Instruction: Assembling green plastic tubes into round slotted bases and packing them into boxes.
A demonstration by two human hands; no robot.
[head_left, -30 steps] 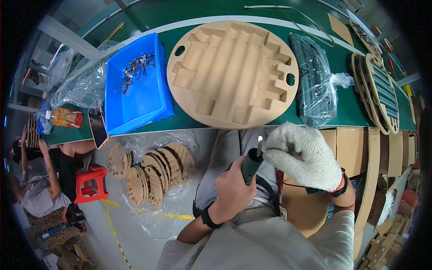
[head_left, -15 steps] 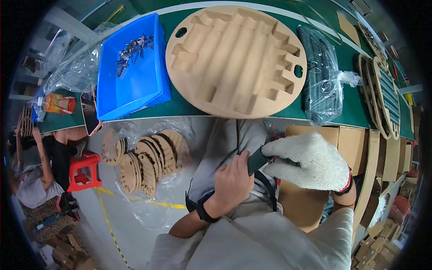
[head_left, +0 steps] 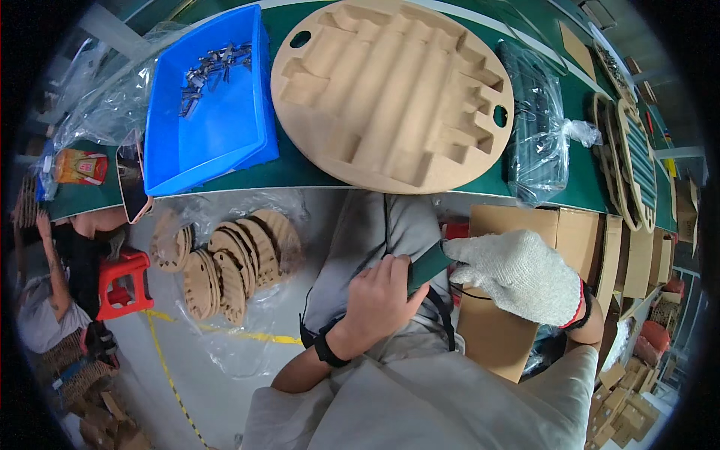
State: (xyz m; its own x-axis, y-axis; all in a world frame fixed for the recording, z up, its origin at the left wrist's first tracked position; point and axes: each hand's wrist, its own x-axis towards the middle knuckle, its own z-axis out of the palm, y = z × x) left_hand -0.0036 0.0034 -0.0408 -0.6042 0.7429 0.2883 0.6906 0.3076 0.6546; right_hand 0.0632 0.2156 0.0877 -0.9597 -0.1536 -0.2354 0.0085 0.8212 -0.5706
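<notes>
My bare left hand (head_left: 381, 296), a black band at its wrist, is closed around a dark green tube (head_left: 429, 268) above my lap. The tube slants up to the right. At its upper right end is my right hand (head_left: 517, 274), in a white knitted glove with a red cuff. Its fingers are bent together beside the tube's end. A thin dark strip shows just under them; what they pinch is too small to make out. On the bench beyond lies a large round tan moulded tray (head_left: 390, 105) with long grooves and two oval handle holes.
A blue bin (head_left: 217, 127) with small metal parts stands left of the tray. Right of it lie bagged dark tubes (head_left: 536, 142) and a tray loaded with green tubes (head_left: 636, 165). Below are stacked tan discs (head_left: 247, 251), a red stool (head_left: 124, 281) and an open carton (head_left: 499, 337). Another person sits far left.
My right hand has shifted slightly down and right, its fingers less far over the tube's end. My left hand keeps the tube. The view has turned a little, moving the bin leftward.
</notes>
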